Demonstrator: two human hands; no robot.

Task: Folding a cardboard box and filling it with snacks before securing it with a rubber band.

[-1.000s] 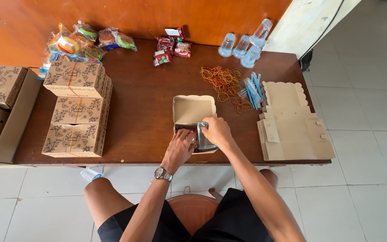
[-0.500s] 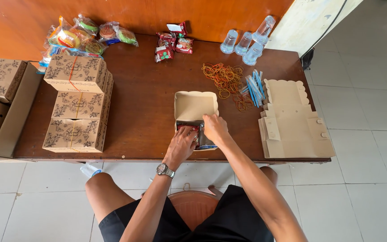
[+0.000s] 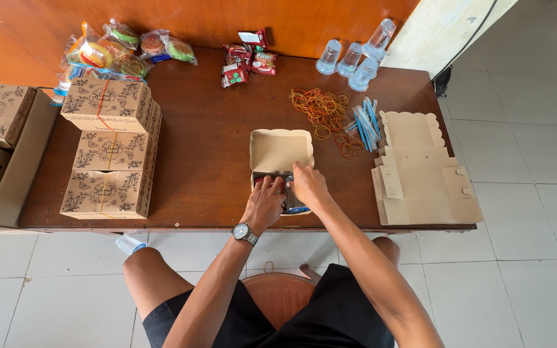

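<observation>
An open brown cardboard box [image 3: 281, 149] lies near the front edge of the brown table [image 3: 207, 148], its lid folded back toward the wall. Both hands reach into its tray. My left hand [image 3: 265, 202], a watch on its wrist, rests on the tray's left side, touching the packets inside. My right hand [image 3: 307, 185] presses down on a shiny packet [image 3: 293, 205] in the tray's right side. The hands hide most of the contents.
Closed printed boxes [image 3: 109, 149] are stacked at the left. Flat box blanks [image 3: 420, 171] lie at the right, with rubber bands [image 3: 322, 108] and blue straws [image 3: 365, 122] beside them. Water cups [image 3: 354, 57], red snack packets [image 3: 246, 58] and wrapped pastries [image 3: 114, 51] line the back.
The right hand has shifted slightly inside the tray, pressing the packet down; the left hand stays on the tray's left side. The view has drifted a little.
</observation>
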